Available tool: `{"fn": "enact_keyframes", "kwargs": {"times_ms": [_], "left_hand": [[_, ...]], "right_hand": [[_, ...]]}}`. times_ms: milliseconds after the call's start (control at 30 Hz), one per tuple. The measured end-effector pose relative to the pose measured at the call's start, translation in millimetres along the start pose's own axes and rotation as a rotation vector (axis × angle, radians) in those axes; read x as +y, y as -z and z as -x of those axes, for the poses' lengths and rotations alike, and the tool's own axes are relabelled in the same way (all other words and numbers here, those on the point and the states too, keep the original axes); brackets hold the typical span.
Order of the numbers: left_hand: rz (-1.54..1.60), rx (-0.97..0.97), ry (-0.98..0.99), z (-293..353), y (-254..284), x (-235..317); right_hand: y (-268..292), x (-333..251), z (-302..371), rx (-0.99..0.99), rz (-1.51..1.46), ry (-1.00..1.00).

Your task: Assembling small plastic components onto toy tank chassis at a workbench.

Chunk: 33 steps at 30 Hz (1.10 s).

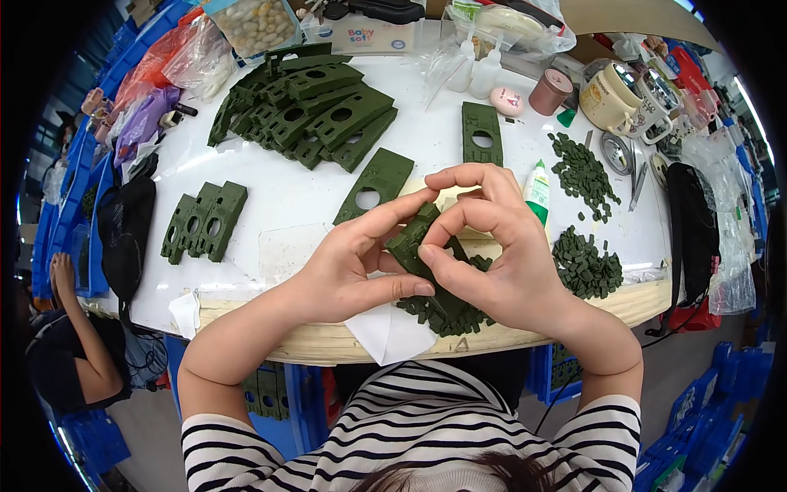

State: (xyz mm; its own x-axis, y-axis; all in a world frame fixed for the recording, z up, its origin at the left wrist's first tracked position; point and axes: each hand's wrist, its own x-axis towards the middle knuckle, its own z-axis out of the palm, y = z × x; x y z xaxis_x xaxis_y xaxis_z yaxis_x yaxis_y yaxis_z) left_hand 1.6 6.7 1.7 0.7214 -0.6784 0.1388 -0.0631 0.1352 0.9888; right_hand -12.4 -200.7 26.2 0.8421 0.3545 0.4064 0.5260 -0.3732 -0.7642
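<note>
My left hand [344,266] grips a dark green plastic model part [408,243], tilted up between thumb and fingers. My right hand [516,266] is closed in a pinch against that part's upper face; whatever sits between its fingertips is too small or hidden to make out. Below both hands lies a heap of small dark green pieces [447,320] at the table's near edge. Just beyond my left fingers rests a flat green plate with a round hole [388,175]. A similar plate [470,123] lies farther off. Beside my right hand is a white and green glue bottle [538,187].
A large stack of green plates [328,107] fills the far left, with a short row of them [193,217] nearer. Two more piles of small pieces [582,176] lie right, by tweezers [637,189]. Mugs [611,98] and bags stand behind. Another person's arm [86,344] shows far left.
</note>
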Motion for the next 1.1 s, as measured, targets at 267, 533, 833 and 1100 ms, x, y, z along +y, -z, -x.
{"fn": "enact_keyframes", "kwargs": {"times_ms": [267,533,833,1100], "left_hand": [[0.052,0.003,0.033,0.9,0.8,-3.6],[0.002,0.003,0.023,1.3,0.5,-3.7],[0.047,-0.003,0.023,2.5,0.0,-3.8],[0.089,-0.087,0.098,0.4,6.2,3.9]], "right_hand": [[-2.8,1.0,0.1,0.017,-0.061,-0.019],[-1.6,0.9,-0.2,0.011,-0.017,0.012],[-2.1,0.8,0.4,0.009,0.039,0.049],[-2.6,1.9,-0.9,0.057,-0.112,0.038]]}}
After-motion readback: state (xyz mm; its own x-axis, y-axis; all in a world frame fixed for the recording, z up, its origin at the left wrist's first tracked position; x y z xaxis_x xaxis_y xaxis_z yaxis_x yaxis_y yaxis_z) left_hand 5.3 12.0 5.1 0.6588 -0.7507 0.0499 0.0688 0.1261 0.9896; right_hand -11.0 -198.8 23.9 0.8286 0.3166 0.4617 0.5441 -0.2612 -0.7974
